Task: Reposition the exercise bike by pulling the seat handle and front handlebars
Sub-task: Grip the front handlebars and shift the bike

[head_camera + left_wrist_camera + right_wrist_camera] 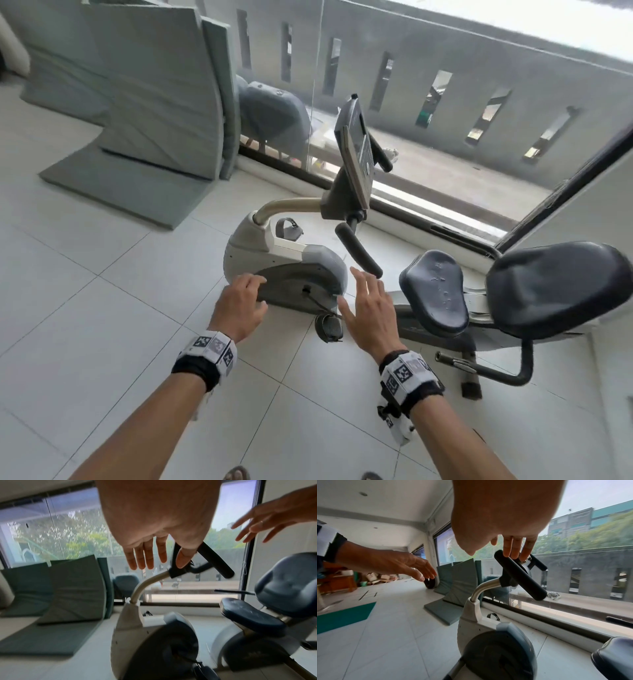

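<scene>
A grey recumbent exercise bike (284,263) stands on the tiled floor beside the window. Its black front handlebar grip (358,250) slants down below the console (356,154). The dark seat (435,291) and backrest (555,284) lie to the right, with the black seat handle tube (496,370) curving low beneath them. My left hand (239,301) hovers over the flywheel housing, fingers relaxed and holding nothing. My right hand (370,305) is spread open just short of the handlebar grip (520,574), not touching it. The housing (150,635) fills the lower left wrist view.
Folded grey-green mats (154,102) lean against the glass on the left. The window sill (428,212) runs right behind the bike. A white wall (582,205) closes in behind the backrest. White floor tiles (102,308) spread to the left. A green mat (342,616) lies further back.
</scene>
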The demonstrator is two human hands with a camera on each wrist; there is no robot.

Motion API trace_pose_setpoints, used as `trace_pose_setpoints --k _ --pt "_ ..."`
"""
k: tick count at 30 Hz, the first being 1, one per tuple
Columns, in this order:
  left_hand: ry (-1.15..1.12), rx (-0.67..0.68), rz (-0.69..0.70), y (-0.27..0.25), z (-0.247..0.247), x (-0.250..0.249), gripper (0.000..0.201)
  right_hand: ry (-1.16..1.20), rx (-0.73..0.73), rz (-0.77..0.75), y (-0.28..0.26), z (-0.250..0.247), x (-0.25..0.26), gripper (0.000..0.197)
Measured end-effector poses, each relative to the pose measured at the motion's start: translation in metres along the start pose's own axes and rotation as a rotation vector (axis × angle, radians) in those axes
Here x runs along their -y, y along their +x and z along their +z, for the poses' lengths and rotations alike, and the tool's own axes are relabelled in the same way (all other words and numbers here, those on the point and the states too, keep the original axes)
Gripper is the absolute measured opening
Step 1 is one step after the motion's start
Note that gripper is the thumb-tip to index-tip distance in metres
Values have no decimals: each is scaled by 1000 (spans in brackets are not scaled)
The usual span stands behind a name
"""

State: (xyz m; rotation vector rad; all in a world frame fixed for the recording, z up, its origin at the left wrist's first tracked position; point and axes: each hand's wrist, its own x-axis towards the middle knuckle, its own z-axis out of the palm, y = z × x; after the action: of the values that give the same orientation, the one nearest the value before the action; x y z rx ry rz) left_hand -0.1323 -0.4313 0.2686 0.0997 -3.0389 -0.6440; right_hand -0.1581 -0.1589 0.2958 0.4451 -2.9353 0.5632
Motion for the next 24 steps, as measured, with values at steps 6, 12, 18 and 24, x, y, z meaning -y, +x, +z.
trace_pose_setpoints --k 6,12,18,24 --pt "-22 -87 125 58 -52 25 46 19 -140 62 25 -7 48 61" --pt "-29 -63 189 116 -40 27 57 10 -204 98 67 8 39 64" --pt "12 -28 227 187 7 28 63 60 -265 133 121 34 9 66" --pt "97 61 232 279 65 35 73 167 -296 84 166 72 -23 59"
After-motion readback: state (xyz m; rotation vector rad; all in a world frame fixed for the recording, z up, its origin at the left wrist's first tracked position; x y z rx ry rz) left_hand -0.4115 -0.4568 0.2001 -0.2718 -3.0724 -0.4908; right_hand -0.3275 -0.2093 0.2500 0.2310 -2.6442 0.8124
